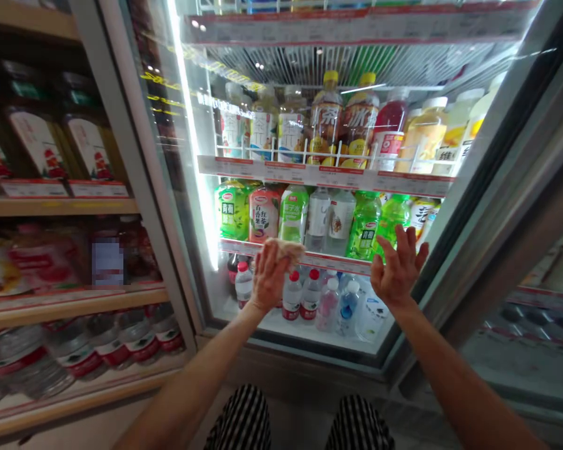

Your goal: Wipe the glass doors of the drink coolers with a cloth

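Observation:
My left hand (269,275) presses a pale, crumpled cloth (288,250) flat to the glass door (281,212) of a lit drinks fridge, in front of the lower shelf edge. The cloth sticks out past the fingers on the right. My right hand (400,265) is raised with fingers spread and bent, near the right side of the same door; whether it touches the glass I cannot tell. Nothing is in it. Behind the glass, close to the hands, stand a green-labelled bottle (294,212) and a green tea bottle (363,228).
Wooden shelves (70,306) with bottles and packets stand on the left. The fridge's dark door frame (455,206) runs along the right, with another glass-fronted cabinet (535,325) beyond it. My knees in checked trousers (241,419) are low, close to the fridge base.

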Motion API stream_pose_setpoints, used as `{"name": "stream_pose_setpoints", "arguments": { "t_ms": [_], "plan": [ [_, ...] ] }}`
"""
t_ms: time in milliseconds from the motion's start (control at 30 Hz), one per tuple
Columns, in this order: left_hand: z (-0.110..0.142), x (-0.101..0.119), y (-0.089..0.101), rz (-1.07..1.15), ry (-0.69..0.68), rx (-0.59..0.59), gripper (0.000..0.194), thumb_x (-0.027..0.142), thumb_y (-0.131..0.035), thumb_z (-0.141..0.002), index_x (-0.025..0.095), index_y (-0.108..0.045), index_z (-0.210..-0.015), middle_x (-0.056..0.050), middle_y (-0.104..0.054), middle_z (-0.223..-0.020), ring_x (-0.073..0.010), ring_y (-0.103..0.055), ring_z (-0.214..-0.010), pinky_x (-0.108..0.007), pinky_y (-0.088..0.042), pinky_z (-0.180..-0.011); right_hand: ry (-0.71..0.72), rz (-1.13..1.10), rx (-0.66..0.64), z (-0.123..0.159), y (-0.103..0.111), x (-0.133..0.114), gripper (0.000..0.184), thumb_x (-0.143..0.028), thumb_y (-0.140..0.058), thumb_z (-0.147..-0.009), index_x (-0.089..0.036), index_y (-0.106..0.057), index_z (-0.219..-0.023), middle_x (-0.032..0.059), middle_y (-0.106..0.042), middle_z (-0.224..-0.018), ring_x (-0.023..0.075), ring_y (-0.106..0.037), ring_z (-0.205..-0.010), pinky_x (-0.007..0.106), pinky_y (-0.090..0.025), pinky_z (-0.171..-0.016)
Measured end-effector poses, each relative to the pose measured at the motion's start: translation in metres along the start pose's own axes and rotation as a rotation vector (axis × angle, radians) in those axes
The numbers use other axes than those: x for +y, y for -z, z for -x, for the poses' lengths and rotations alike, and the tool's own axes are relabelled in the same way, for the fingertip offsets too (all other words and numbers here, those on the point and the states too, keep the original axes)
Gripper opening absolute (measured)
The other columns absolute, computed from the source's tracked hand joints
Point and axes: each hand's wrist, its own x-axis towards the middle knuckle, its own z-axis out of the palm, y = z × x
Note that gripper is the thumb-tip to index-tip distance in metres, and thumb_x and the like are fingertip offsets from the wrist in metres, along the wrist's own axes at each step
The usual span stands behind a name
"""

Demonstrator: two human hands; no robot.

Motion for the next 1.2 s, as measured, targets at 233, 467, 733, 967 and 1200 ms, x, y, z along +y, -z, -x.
{"name": "stream_pose_setpoints", "arguments": {
  "t_ms": [233, 467, 733, 967, 1200],
  "plan": [
    [-0.013, -0.038, 0.015, -0.136, 0.138, 0.155, 0.046, 0.015, -0.036, -0.089, 0.013, -0.031, -0.134, -0.012, -0.016, -0.148, -0.0212, -0.014, -0.137, -0.045, -0.017, -0.112, 0.034, -0.020, -0.014, 0.001, 0.002, 0.003, 0.038, -0.020, -0.043, -0.083, -0.022, -0.049, -0.121, 0.0078, -0.033, -0.144, 0.0245, -0.026, -0.135, 0.051, -0.015, -0.109],
    [-0.031, 0.040, -0.020, -0.001, -0.111, -0.036, 0.043, 0.015, -0.045, -0.085, 0.030, -0.045, -0.125, -0.001, -0.032, -0.144, -0.0176, -0.018, -0.136, -0.039, -0.023, -0.112, 0.013, -0.117, 0.015, -0.002, 0.006, -0.022, 0.043, -0.018, -0.044, -0.083, -0.022, -0.046, -0.126, 0.0082, -0.031, -0.145, 0.0275, -0.026, -0.134, 0.056, -0.015, -0.109],
    [-0.012, 0.025, 0.008, 0.017, 0.030, -0.128, 0.061, 0.029, -0.045, -0.086, 0.016, -0.018, -0.139, -0.013, -0.034, -0.141, -0.0188, -0.019, -0.136, -0.040, -0.028, -0.109, 0.056, -0.444, -0.099, 0.004, -0.025, -0.137, 0.056, -0.013, -0.040, -0.085, -0.022, -0.028, -0.139, 0.0085, -0.019, -0.149, 0.0259, -0.019, -0.137, 0.051, -0.028, -0.108],
    [0.016, -0.041, 0.050, -0.192, 0.385, -0.179, 0.060, 0.033, -0.046, -0.085, 0.017, -0.024, -0.138, -0.015, -0.019, -0.147, -0.0235, -0.012, -0.138, -0.049, -0.020, -0.109, 0.393, -0.281, -0.243, -0.009, -0.057, -0.175, 0.040, -0.018, -0.045, -0.086, -0.020, -0.049, -0.126, 0.0036, -0.042, -0.139, 0.0219, -0.026, -0.134, 0.043, -0.020, -0.112],
    [0.010, -0.042, 0.049, -0.178, 0.381, -0.206, 0.060, 0.028, -0.044, -0.085, 0.019, -0.020, -0.140, -0.013, -0.019, -0.148, -0.0232, -0.011, -0.138, -0.048, -0.021, -0.110, 0.213, -0.047, -0.323, 0.078, 0.021, -0.026, 0.039, -0.021, -0.051, -0.083, -0.028, -0.054, -0.121, 0.0051, -0.045, -0.137, 0.0273, -0.030, -0.132, 0.050, -0.021, -0.109]
  ]
}}
